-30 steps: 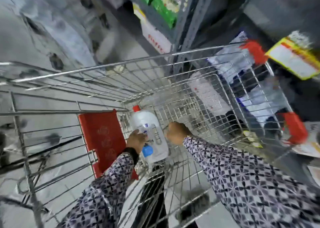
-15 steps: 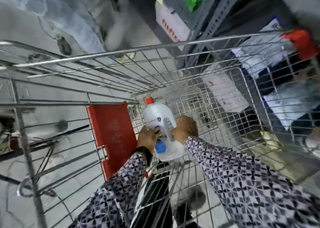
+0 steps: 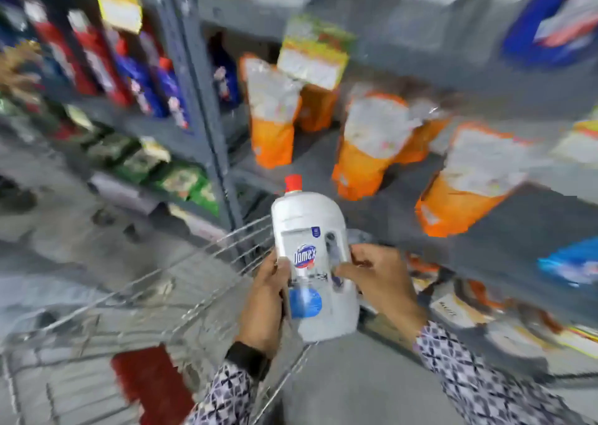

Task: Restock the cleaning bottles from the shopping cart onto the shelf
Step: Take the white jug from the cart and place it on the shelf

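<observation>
A white cleaning bottle (image 3: 310, 230) with a red cap and a blue label is held upright above the wire shopping cart (image 3: 181, 282), in front of the grey shelf (image 3: 504, 230). My left hand (image 3: 265, 305) grips the bottle's left side. My right hand (image 3: 378, 279) holds its right side at the moulded handle. Both sleeves are patterned, and a dark band sits on my left wrist.
Orange and white refill pouches (image 3: 372, 146) stand on the grey shelf behind the bottle. A grey upright post (image 3: 200, 107) divides the racks; red and blue bottles (image 3: 97, 62) and green packs (image 3: 181, 178) fill the left bays. A red flap (image 3: 152, 382) lies in the cart.
The bottle has come up out of the cart basket in both hands, and the view has swung up from the cart to the shelf.
</observation>
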A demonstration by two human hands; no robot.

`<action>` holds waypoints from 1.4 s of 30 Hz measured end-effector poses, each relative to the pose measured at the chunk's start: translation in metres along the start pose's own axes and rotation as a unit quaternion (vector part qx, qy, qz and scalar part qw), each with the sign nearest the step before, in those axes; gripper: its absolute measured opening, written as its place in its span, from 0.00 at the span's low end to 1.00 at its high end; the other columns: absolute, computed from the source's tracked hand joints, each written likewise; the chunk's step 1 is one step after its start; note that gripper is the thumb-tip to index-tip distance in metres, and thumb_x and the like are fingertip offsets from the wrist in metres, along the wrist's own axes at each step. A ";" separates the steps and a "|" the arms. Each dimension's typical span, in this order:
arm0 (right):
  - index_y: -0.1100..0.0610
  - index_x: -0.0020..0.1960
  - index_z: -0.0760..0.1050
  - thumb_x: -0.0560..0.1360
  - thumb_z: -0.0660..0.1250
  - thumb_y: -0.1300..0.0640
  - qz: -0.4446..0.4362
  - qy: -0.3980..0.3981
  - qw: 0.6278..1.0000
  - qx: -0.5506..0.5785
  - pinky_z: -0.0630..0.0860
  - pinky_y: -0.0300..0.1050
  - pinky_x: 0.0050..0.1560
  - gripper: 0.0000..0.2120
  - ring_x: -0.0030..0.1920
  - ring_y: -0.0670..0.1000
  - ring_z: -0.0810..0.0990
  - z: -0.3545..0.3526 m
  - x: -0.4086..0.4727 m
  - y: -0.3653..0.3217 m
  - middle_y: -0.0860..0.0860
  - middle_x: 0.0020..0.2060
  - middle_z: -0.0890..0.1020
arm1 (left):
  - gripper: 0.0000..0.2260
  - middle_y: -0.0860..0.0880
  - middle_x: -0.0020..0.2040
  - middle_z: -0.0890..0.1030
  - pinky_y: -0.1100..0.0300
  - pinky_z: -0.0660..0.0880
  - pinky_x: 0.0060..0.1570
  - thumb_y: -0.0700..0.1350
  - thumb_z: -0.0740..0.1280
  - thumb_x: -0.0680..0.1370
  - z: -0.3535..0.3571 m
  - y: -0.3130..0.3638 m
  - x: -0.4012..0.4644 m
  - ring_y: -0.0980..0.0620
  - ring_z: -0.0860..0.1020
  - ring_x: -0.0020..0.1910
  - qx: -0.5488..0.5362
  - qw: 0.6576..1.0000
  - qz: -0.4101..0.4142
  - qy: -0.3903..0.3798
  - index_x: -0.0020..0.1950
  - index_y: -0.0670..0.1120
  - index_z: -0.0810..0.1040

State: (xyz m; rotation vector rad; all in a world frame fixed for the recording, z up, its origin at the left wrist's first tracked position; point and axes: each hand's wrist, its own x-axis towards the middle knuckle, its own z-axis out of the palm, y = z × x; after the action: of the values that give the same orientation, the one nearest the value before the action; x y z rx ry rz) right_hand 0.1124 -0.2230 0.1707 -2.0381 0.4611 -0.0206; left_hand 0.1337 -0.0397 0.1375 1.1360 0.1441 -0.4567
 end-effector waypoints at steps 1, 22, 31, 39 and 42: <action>0.52 0.38 0.84 0.68 0.76 0.55 -0.011 0.036 0.998 0.040 0.73 0.42 0.35 0.01 0.31 0.39 0.77 -0.035 -0.014 -0.008 0.44 0.30 0.84 | 0.15 0.37 0.64 0.83 0.40 0.78 0.62 0.44 0.59 0.84 0.034 0.016 -0.012 0.37 0.82 0.59 -0.002 0.999 0.019 -0.035 0.69 0.41 0.75; 0.63 0.64 0.80 0.81 0.67 0.63 -0.245 0.340 0.818 0.395 0.75 0.72 0.67 0.12 0.55 0.64 0.83 -0.356 -0.172 -0.100 0.68 0.58 0.84 | 0.17 0.42 0.71 0.78 0.44 0.73 0.69 0.40 0.57 0.85 0.381 0.144 -0.143 0.40 0.76 0.71 0.001 0.895 0.209 -0.393 0.75 0.43 0.70; 0.62 0.65 0.80 0.81 0.66 0.65 -0.242 0.305 0.823 0.414 0.81 0.54 0.53 0.13 0.47 0.56 0.81 -0.318 -0.129 -0.126 0.64 0.51 0.85 | 0.18 0.40 0.71 0.78 0.36 0.69 0.72 0.43 0.58 0.85 0.347 0.166 -0.107 0.37 0.76 0.70 0.016 0.911 0.227 -0.345 0.75 0.44 0.71; 0.52 0.55 0.82 0.78 0.70 0.63 -0.249 0.290 0.876 0.293 0.83 0.52 0.54 0.09 0.51 0.52 0.86 -0.242 0.000 -0.197 0.54 0.50 0.88 | 0.15 0.44 0.65 0.83 0.48 0.80 0.59 0.44 0.58 0.85 0.279 0.254 0.016 0.44 0.83 0.62 0.120 0.912 0.308 -0.245 0.71 0.47 0.75; 0.56 0.57 0.81 0.75 0.71 0.58 -0.244 0.298 0.889 0.248 0.83 0.54 0.54 0.10 0.53 0.55 0.86 -0.219 0.052 -0.222 0.54 0.51 0.87 | 0.14 0.46 0.60 0.85 0.61 0.82 0.49 0.41 0.57 0.85 0.259 0.286 0.058 0.50 0.84 0.56 0.144 0.917 0.303 -0.216 0.68 0.44 0.76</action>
State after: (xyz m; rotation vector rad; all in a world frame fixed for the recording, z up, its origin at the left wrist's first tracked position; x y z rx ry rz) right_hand 0.1852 -0.3312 0.4591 -1.5540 0.2591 -0.9946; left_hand 0.2759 -0.1907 0.4674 1.2668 -0.6709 -0.1615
